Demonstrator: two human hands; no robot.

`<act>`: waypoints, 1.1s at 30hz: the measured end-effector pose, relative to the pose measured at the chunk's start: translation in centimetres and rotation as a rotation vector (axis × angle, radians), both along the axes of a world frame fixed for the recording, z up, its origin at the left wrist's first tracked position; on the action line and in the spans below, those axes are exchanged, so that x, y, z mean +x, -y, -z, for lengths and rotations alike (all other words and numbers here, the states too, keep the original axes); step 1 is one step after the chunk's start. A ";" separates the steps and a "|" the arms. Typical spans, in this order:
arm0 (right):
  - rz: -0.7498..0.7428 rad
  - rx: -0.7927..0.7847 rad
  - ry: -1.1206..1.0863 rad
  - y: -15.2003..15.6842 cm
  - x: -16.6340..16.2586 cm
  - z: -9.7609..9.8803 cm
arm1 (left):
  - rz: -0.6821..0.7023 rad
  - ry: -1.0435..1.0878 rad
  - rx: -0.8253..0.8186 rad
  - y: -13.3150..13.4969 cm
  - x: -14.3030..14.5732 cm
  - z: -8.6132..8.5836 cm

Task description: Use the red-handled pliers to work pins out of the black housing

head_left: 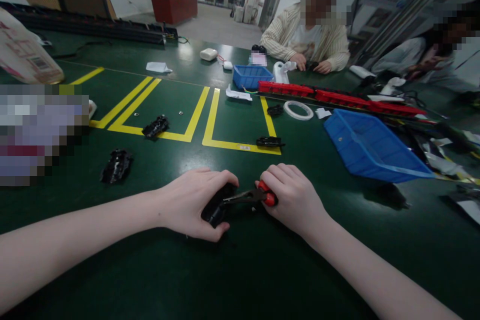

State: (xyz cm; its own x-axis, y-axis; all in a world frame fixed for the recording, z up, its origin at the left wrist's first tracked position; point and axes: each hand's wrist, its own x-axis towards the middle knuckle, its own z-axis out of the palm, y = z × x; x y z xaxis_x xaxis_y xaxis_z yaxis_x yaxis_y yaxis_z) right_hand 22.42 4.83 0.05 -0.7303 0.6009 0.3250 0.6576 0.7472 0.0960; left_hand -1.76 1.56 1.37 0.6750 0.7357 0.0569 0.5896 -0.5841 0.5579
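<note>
My left hand (195, 202) is closed around a black plastic part (214, 206) and presses it onto the green table (240, 270). My right hand (294, 200) grips red-handled pliers (253, 196). The dark jaws of the pliers reach left to the black part. Both hands lie close together near the table's front middle.
Black parts lie at the left (117, 165), (156, 126) and middle (269, 141). A large blue tray (375, 147) stands right, a smaller blue bin (249, 76) farther back. Long red strips (337, 97) and a white tape ring (298, 109) lie beyond. Two people sit across the table.
</note>
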 end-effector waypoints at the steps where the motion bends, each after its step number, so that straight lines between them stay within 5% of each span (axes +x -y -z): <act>1: -0.001 -0.008 -0.002 0.0 0.0 0.0 | 0.002 0.001 0.003 0.0 0.0 0.0; 33: 0.010 -0.042 -0.007 -0.1 0.1 -0.1 | 0.020 0.012 0.001 -0.1 -0.2 0.2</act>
State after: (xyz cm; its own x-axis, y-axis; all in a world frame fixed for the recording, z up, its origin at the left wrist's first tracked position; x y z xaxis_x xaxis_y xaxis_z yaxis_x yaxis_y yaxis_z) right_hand 22.49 4.96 0.15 -0.7220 0.6212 0.3048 0.6655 0.7439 0.0602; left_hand -1.91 1.65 1.18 0.6888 0.7220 0.0656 0.5712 -0.5962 0.5642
